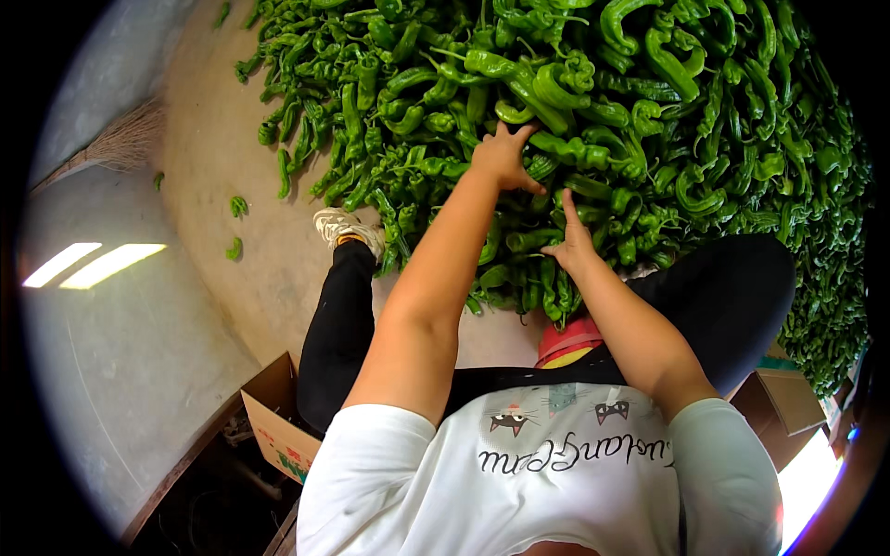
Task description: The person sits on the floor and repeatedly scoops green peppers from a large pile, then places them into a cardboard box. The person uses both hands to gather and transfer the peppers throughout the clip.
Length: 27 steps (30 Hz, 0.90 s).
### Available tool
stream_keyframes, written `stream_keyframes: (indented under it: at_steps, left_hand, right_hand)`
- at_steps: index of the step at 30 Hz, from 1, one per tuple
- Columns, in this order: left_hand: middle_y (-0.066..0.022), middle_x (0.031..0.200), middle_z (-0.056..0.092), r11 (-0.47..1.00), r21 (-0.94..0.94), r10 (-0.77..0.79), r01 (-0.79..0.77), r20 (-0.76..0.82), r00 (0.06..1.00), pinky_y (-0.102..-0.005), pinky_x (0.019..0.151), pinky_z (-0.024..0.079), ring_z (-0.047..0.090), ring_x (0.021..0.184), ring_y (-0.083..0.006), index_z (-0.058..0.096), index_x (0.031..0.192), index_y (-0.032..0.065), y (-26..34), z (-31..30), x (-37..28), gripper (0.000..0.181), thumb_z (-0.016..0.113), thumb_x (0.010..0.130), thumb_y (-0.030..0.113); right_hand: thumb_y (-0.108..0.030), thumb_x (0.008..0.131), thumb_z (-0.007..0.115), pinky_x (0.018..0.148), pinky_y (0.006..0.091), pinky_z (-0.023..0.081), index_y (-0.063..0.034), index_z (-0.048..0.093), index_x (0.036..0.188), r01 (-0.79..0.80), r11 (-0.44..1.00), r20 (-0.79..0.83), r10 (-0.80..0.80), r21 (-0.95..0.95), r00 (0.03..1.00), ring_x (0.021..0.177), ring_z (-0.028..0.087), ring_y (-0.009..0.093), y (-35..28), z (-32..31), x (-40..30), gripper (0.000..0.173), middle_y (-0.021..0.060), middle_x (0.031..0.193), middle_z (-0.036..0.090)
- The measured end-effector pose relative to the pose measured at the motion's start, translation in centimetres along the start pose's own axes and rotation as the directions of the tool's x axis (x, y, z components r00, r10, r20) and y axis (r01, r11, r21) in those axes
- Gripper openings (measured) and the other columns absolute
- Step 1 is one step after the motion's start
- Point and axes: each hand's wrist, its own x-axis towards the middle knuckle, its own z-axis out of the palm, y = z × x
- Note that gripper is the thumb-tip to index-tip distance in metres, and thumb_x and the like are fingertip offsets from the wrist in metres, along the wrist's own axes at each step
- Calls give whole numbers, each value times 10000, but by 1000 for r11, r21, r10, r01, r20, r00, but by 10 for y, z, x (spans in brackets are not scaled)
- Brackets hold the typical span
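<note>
A large heap of glossy green peppers [445, 132] spreads across the floor before me. My left hand [502, 158] reaches into it with fingers spread, its fingertips against a curved pepper [512, 112] and partly hidden there. Lower and to the right, my right hand [576, 242] is at the heap's near side, thumb and forefinger apart. Its other fingers are hard to make out. Between the two hands lie several loose peppers, and I see none gripped in either.
My shoe [348, 229] touches the heap's left edge. A red plastic object [567, 337] sits between my legs. Cardboard boxes stand at my left [278, 424] and right [782, 410]. A twig broom [125, 139] lies at far left; stray peppers [235, 249] dot the concrete floor [208, 174].
</note>
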Motion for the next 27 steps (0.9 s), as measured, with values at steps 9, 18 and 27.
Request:
stream_keyframes:
  at_steps: [9,18,27]
  left_hand:
    - [-218,1397,458,994,-82,73,-69,46,996,-437,917,507,589,1114,-394,420,1404,340,17,15,-24,999,843,501,297]
    - [-158,1191,536,957,-284,17,-57,-140,990,-403,891,501,591,1041,-366,575,1274,161,69,-41,-90,764,777,542,238]
    - [-132,1141,527,843,-330,201,-425,-540,817,-362,950,455,563,1074,-306,579,1230,64,185,-148,-205,711,761,549,160]
  right_hand:
    - [-275,828,737,859,657,452,-102,559,1199,-16,996,176,0,86,984,1109,568,311,2,-15,14,446,77,1244,569]
    - [-186,893,653,668,476,589,-127,360,1284,116,989,257,-137,93,957,992,628,269,0,6,-75,491,97,1162,585]
    - [-264,865,680,773,393,514,-106,485,1221,437,899,506,-369,-16,780,1040,600,194,-83,-9,-245,436,40,1145,621]
